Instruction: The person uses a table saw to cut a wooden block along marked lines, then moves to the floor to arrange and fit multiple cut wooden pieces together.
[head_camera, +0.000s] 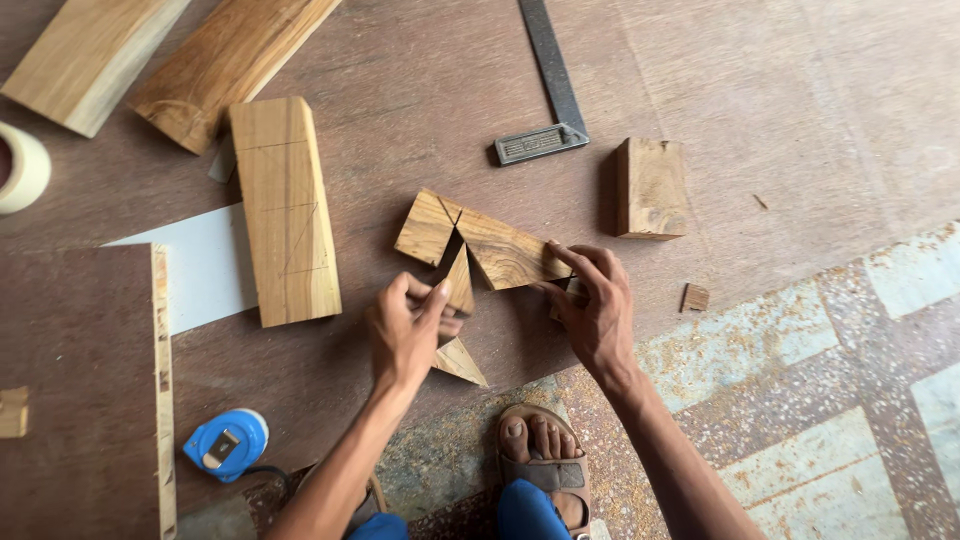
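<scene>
Two bare hands are seen from above, at work over a brown board on the floor. The left hand (408, 335) is closed around a thin wedge (459, 281) of wood, pinched between thumb and fingers, with the wedge's point tucked up into a star-like cluster of cut pieces. The right hand (597, 305) is curled, with its fingertips pressed on the end of a longer slanted piece (508, 252); a small block seems to be held under its fingers, though this is mostly hidden. Touching the slanted piece at the top is a short angled piece (427, 228), so that the three meet at one point. Just below the left hand a loose triangle (459, 361) is lying on the board.

Farther out, a long plank (285, 212) marked with pencil lines is laid to the left, partly over a white sheet (200, 265). Two more planks (165, 60) are set at the top left corner. A metal square (548, 90) is placed above the cluster, and a thick block (651, 187) is standing to its right, with a tiny offcut (695, 297) near the right wrist. A blue tape measure (225, 443) is resting at the lower left, and a roll of tape (20, 168) is cut off by the left edge. A sandalled foot (543, 455) is planted at the bottom, on patterned flooring dusted with sawdust.
</scene>
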